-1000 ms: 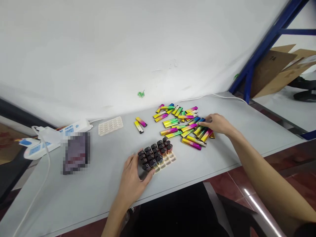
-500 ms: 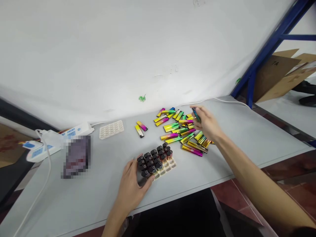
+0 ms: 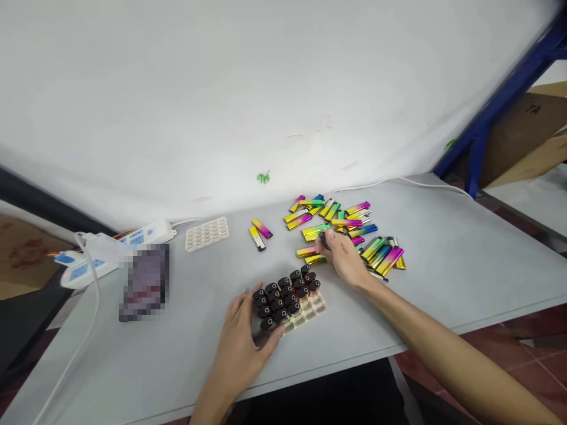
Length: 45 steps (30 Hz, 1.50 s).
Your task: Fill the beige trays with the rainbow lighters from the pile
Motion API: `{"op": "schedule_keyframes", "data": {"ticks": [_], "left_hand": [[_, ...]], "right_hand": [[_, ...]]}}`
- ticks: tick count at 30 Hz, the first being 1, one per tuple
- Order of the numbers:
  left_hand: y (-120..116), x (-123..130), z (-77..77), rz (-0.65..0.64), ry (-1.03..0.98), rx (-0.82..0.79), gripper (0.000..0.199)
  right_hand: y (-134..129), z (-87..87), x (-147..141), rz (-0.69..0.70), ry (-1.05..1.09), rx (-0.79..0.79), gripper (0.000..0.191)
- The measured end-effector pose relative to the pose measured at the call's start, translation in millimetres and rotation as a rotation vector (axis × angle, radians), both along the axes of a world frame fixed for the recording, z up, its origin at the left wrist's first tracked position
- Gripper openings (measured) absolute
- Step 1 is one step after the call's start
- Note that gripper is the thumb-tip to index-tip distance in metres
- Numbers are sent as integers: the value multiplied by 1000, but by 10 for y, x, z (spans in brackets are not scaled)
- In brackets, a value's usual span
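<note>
Several lighters [image 3: 277,303] with black tops stand upright in a cream tray [image 3: 310,313], whose right and front slots show bare. My left hand [image 3: 243,330] curves round the tray's left end, thumb at the front and fingers behind, gripping it with the lighters. Behind and right of the tray, my right hand [image 3: 343,254] pinches a lighter [image 3: 325,239] by its dark end, over the near part of a loose pile of shiny yellow, green, pink and blue lighters [image 3: 315,231]. The rest of the held lighter is hidden by the fingers.
Two lighters [image 3: 257,238] lie apart, left of the pile. A second cream tray [image 3: 207,234] rests near the wall. Power strips [image 3: 146,234], a white cable [image 3: 84,330] and a pixelated dark item [image 3: 146,283] are at the left. A blue frame [image 3: 478,147] stands at the right.
My right hand has come left and nearer to the tray with the lighter between its fingers, uncovering lighters at the pile's right. My left hand keeps its place at the tray. The view has shifted slightly.
</note>
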<state>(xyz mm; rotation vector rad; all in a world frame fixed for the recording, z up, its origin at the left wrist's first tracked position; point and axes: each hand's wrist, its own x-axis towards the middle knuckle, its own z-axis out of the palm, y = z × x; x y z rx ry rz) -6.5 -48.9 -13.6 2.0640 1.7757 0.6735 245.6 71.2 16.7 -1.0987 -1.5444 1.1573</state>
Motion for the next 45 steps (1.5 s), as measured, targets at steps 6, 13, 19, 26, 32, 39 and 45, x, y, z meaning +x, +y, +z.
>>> {"op": "schedule_keyframes", "data": {"ticks": [6, 13, 19, 26, 32, 39, 45], "left_hand": [[1, -17, -14, 3, 2, 5, 69], [-10, -6, -17, 9, 13, 18, 70], [-3, -2, -16, 19, 4, 13, 71], [6, -7, -18, 11, 5, 10, 71], [-10, 16, 9, 4, 6, -6, 68], [-6, 26, 34, 0, 0, -23, 70], [8, 29, 21, -7, -2, -7, 71]], "right_hand": [[-26, -62, 4, -1, 325, -217, 54], [-56, 70, -59, 95, 541, -342, 48], [-64, 98, -49, 90, 547, -368, 55], [-46, 30, -15, 166, 565, -405, 48], [-50, 67, -51, 78, 534, -369, 50], [-64, 139, 51, 33, 98, 20, 42], [-344, 404, 330, 10, -184, 307, 20]]}}
